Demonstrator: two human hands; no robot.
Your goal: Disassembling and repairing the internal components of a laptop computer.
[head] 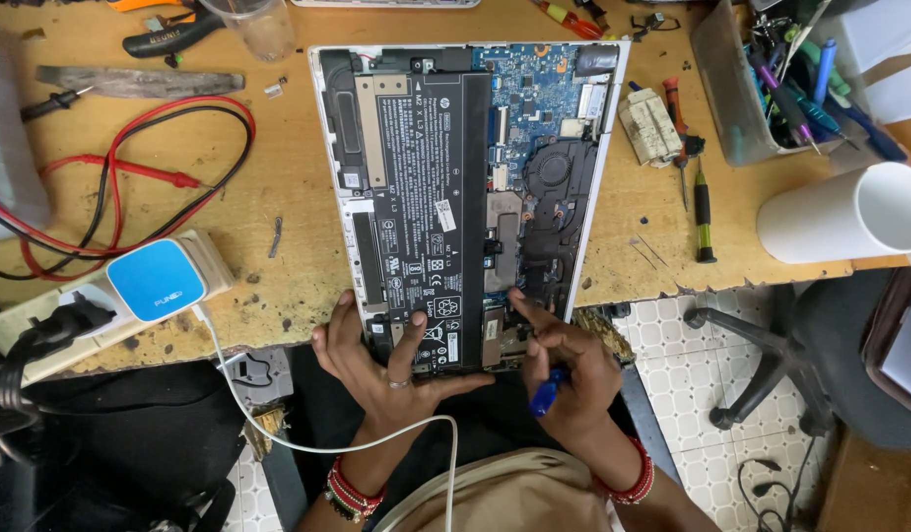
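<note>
Blue plastic shows in our right hand [566, 366]: the handle of a small screwdriver [544, 391], with the fingers closed around it and its tip hidden somewhere at the near edge of the open laptop [465, 197]. Our left hand [381, 360] lies flat on the near end of the black battery [431, 207], fingers spread apart and pressing, holding nothing. The laptop lies with its bottom cover off, on the wooden worktop [278, 167], and its near edge hangs a little over the worktop's edge toward us.

We judge the main risk is a slip of the tip, because we cannot see where it sits; it could scratch the blue circuit board [534, 94] or poke the battery. Too much pressure from the left hand could also tip the overhanging laptop. Farther away, the red and black probe leads [130, 177] and loose screwdrivers [704, 212] lie near
</note>
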